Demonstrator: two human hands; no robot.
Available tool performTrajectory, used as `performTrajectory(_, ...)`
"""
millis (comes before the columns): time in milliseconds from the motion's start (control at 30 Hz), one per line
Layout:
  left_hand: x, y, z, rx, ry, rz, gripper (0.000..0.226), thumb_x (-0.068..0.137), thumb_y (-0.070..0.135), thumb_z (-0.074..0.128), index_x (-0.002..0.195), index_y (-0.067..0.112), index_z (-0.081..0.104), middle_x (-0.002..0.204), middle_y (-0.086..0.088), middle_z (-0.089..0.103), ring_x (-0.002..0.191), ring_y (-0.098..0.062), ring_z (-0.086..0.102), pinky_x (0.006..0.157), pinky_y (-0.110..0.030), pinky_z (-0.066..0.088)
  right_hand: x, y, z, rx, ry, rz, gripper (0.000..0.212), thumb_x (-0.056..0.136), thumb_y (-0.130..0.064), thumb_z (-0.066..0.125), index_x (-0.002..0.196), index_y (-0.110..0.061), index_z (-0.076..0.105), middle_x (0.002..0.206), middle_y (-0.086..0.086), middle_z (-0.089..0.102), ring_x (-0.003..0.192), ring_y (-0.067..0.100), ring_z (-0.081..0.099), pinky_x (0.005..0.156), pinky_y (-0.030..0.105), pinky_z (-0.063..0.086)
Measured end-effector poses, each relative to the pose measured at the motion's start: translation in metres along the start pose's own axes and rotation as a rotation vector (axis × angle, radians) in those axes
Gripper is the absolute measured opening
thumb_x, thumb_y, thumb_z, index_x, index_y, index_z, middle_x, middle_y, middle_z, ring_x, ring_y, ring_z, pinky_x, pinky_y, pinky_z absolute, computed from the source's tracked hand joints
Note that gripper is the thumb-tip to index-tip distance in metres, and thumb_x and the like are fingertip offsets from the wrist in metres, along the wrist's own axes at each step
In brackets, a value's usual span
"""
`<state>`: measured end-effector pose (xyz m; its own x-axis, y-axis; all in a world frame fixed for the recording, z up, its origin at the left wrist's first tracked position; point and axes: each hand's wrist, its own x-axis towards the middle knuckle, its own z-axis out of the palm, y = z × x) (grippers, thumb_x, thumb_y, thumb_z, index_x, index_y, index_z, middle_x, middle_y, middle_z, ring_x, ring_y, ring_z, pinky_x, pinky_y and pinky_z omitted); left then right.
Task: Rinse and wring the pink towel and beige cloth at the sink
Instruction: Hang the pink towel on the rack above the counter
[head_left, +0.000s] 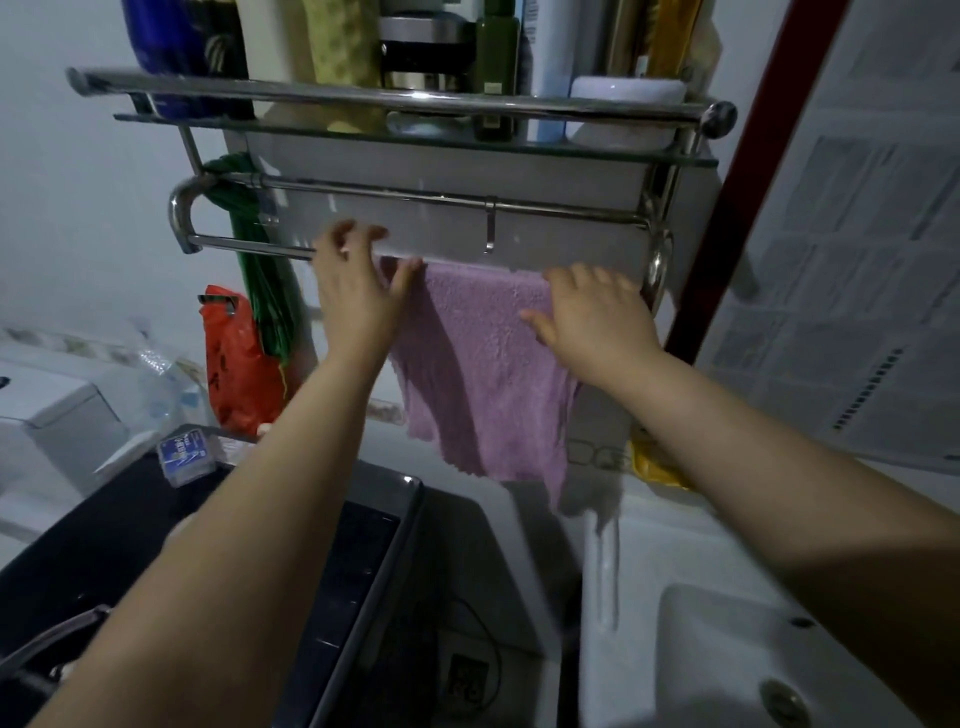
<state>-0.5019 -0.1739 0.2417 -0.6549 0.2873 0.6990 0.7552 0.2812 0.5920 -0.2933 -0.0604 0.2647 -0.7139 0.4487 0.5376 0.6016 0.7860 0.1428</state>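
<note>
A white ceramic sink (691, 649) fills the lower right, its basin cut off by the frame edge, with a round metal drain (784, 704) near the bottom. Left of it stands a dark grey appliance with a flat glossy top (358, 582), partly covered by the left forearm. Above, a polished steel wall rack (415, 104) carries a glass shelf crowded with bottles and jars whose tops run out of view; below the shelf hang two thinner steel rails (415, 200). The pink terry towel (478, 364) is draped over the front rail, hanging down flat with its ragged lower hem above the gap between appliance and sink. The left hand (353, 291) is at the towel's upper left corner: its thumb lies against the towel's edge while the fingers (358, 234) reach loosely bent over the rail; whether they actually pinch cloth cannot be told. The right hand (597, 312) rests palm-down on the towel's upper right part, fingers (597, 278) straight and spread across the fold at the rail, thumb out to the side on the cloth. A red plastic bag (234, 358) and a green bundle (260, 270) hang at the rack's left end. A small blue-and-white box (184, 454) sits on the dark worktop (104, 530). The beige cloth cannot be made out.
</note>
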Motion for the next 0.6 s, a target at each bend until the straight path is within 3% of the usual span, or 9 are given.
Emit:
performTrajectory(100,-0.012,-0.011,0.004,-0.371,0.134,-0.390,0.063,0.084,0.040,0.068,0.130,0.007,0.041,0.134,-0.014,0.035,0.124,-0.029,0.041,0.106,-0.033,0.035,-0.001,0.009,0.003,-0.053,0.020,0.011,0.056,0.094,-0.052,0.039,0.128,-0.009,0.049,0.121,0.017,0.057,0.113,0.033,0.050,0.104,0.041,0.030)
performTrajectory(167,-0.019,-0.022,0.007,-0.577,-0.032,-0.557,0.063,0.088,0.044,0.062,0.132,0.006,0.036,0.130,-0.010,0.042,0.119,-0.026,0.049,0.096,-0.031,0.042,-0.009,0.013,0.004,0.097,0.222,-0.110,0.049,0.094,-0.044,0.046,0.125,-0.007,0.052,0.119,0.015,0.058,0.112,0.031,0.052,0.107,0.038,0.030)
performTrajectory(233,-0.032,-0.031,0.011,-0.620,-0.282,-0.576,0.063,0.089,0.046,0.059,0.134,0.008,0.038,0.129,-0.008,0.051,0.116,-0.023,0.053,0.093,-0.032,0.046,-0.028,0.010,0.014,0.325,0.501,-0.188,0.032,0.094,-0.035,0.051,0.105,-0.005,0.058,0.100,0.012,0.059,0.095,0.025,0.053,0.090,0.030,0.039)
performTrajectory(300,-0.045,-0.040,0.015,-0.610,-0.397,-0.582,0.062,0.086,0.042,0.065,0.132,0.009,0.042,0.127,-0.007,0.055,0.111,-0.023,0.056,0.091,-0.036,0.048,-0.051,0.007,0.033,0.609,0.606,0.006,0.025,0.091,-0.031,0.055,0.090,-0.006,0.050,0.086,0.007,0.049,0.079,0.020,0.048,0.074,0.027,0.038)
performTrajectory(367,-0.058,-0.050,0.018,-0.575,-0.430,-0.602,0.058,0.083,0.038,0.069,0.128,0.009,0.048,0.122,-0.006,0.058,0.105,-0.025,0.059,0.086,-0.037,0.051,-0.064,0.007,0.057,0.932,0.543,0.394,0.030,0.088,-0.030,0.062,0.098,-0.009,0.043,0.090,0.009,0.047,0.075,0.018,0.049,0.071,0.030,0.041)
performTrajectory(433,-0.074,-0.060,0.021,-0.523,-0.472,-0.628,0.055,0.083,0.036,0.070,0.126,0.007,0.051,0.115,-0.007,0.061,0.098,-0.025,0.062,0.081,-0.037,0.052,-0.064,0.009,0.073,1.207,0.339,0.685,0.048,0.086,-0.029,0.066,0.119,-0.007,0.037,0.111,0.015,0.051,0.091,0.017,0.055,0.079,0.027,0.046)
performTrajectory(500,-0.088,-0.067,0.027,-0.502,-0.503,-0.662,0.049,0.085,0.036,0.068,0.120,0.006,0.055,0.108,-0.008,0.064,0.091,-0.024,0.064,0.076,-0.034,0.054,-0.061,0.012,0.084,1.441,0.095,0.723,0.059,0.086,-0.025,0.066,0.132,-0.008,0.033,0.123,0.010,0.051,0.100,0.012,0.056,0.078,0.013,0.048)
performTrajectory(600,-0.102,-0.070,0.031,-0.489,-0.484,-0.654,0.031,0.089,0.039,0.062,0.093,0.008,0.060,0.085,-0.008,0.066,0.070,-0.015,0.063,0.056,-0.023,0.051,-0.067,0.012,0.097,1.457,-0.154,0.657,0.039,0.085,-0.022,0.069,0.118,-0.012,0.052,0.109,0.002,0.062,0.085,0.000,0.060,0.064,0.009,0.048)
